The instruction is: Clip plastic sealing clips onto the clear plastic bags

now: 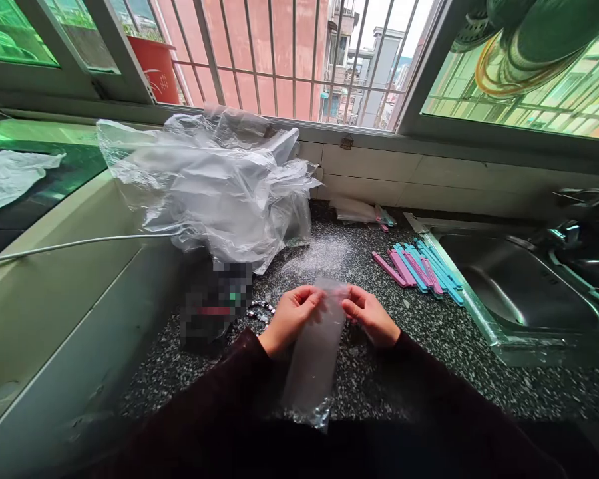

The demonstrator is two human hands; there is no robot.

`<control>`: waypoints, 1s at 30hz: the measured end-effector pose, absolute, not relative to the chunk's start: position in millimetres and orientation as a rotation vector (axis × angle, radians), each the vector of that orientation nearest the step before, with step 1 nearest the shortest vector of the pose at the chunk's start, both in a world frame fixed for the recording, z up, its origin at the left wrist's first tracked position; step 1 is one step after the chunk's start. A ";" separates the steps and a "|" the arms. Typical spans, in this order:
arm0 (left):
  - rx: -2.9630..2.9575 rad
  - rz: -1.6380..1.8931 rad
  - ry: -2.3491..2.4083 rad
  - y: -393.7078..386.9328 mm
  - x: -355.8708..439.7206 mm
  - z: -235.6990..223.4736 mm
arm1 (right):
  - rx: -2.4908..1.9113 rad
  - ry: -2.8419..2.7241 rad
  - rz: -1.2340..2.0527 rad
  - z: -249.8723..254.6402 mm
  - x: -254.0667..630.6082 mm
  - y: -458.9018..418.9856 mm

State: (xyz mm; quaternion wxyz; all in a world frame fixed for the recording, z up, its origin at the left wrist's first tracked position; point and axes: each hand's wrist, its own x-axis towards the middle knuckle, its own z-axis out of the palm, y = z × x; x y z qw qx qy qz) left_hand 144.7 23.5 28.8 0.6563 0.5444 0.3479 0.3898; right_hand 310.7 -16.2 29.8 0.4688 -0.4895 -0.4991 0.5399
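"What was held over the speckled countertop [429,336]?"

"A clear plastic bag [317,359], its upper end pinched by the left hand [292,314] and right hand [373,315]."

"Which step?"

"Its mouth was apparently being opened; gentle parting of the layers was called for."

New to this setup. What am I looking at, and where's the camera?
There is no robot here, just a person's two bare hands in dark sleeves. The single picture comes from a camera worn on the head, looking forward and down. The left hand and right hand pinch the upper end of a long, clear plastic bag. Below is a speckled black countertop. Farther back lies a crumpled heap of clear plastic; to the right, pink and blue plastic strips sit beside a stainless-steel sink.
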 end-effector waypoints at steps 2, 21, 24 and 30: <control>1.298 0.829 0.780 21.3 144.9 29.7 | -1.230 -1.178 1.254 30.2 312.1 -16.0; 1.324 0.425 0.719 18.9 144.7 26.4 | -1.319 -1.327 1.249 38.0 328.1 -14.2; 1.361 0.374 0.715 17.5 144.5 25.6 | -1.341 -1.368 1.250 40.9 328.4 -15.6; 1.427 0.107 0.535 16.4 137.3 25.8 | -1.379 -1.355 1.109 51.4 337.1 -15.8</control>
